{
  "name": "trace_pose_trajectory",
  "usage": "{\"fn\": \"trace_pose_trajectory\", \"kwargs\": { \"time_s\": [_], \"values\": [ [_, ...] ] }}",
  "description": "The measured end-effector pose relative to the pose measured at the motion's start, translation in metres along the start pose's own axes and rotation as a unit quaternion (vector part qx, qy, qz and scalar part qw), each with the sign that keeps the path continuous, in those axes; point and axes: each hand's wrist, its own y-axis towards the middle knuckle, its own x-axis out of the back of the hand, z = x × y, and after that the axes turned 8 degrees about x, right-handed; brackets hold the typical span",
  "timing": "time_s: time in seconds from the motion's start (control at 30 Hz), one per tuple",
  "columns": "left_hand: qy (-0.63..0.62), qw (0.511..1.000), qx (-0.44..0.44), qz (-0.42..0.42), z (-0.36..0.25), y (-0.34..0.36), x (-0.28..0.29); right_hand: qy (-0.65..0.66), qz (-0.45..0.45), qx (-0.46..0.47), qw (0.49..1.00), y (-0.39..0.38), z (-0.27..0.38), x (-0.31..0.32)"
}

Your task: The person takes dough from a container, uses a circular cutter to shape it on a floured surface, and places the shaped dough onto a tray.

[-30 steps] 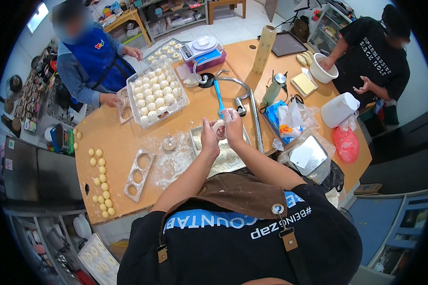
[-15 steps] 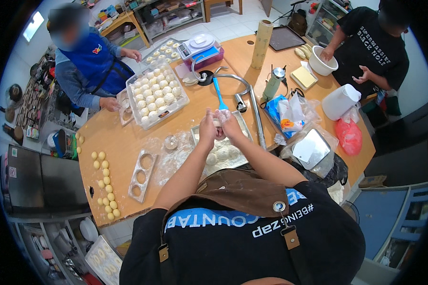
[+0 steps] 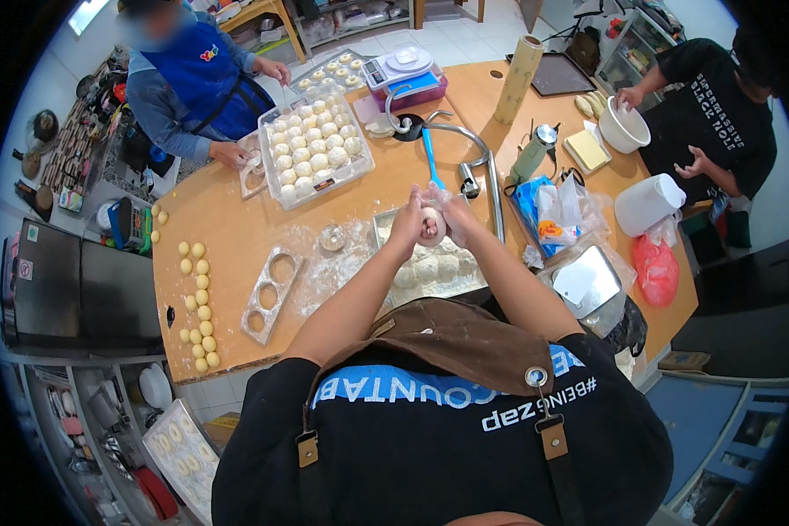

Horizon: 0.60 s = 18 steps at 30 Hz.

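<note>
A pale, floured dough ball (image 3: 433, 230) sits between my two hands, over the far part of a shallow metal tray (image 3: 380, 235). My left hand (image 3: 408, 221) curls round its near left side. Against its far right side, my right hand (image 3: 455, 216) is cupped, its fingers white with flour. Several floured dough balls (image 3: 425, 271) lie in the tray below my wrists. Just left of the tray, a small round clear cutter or cup (image 3: 332, 238) stands on flour-dusted plastic film (image 3: 311, 285).
To the left are a three-holed mould (image 3: 273, 294) and a line of small yellow balls (image 3: 203, 296). A box of dough balls (image 3: 319, 147) stands beyond. A metal dough hook (image 3: 494, 188) lies right of a blue spatula (image 3: 430, 158). Two people work across the table.
My hands have parted slightly and turned, so more of the dough ball shows between them. The whole view has shifted a little. The left-hand person's hand is still at their mould.
</note>
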Motion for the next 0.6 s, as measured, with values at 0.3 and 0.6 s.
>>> {"fn": "trace_pose_trajectory", "kwargs": {
  "time_s": [0.3,0.6],
  "values": [
    [-0.015,0.999,-0.025,-0.044,-0.011,-0.003,0.003,-0.043,0.017,0.024,0.999,-0.002,-0.007,-0.006],
    [-0.03,0.999,-0.008,-0.027,-0.004,-0.003,0.004,-0.055,-0.032,0.119,0.991,-0.004,-0.004,-0.012]
  ]
}}
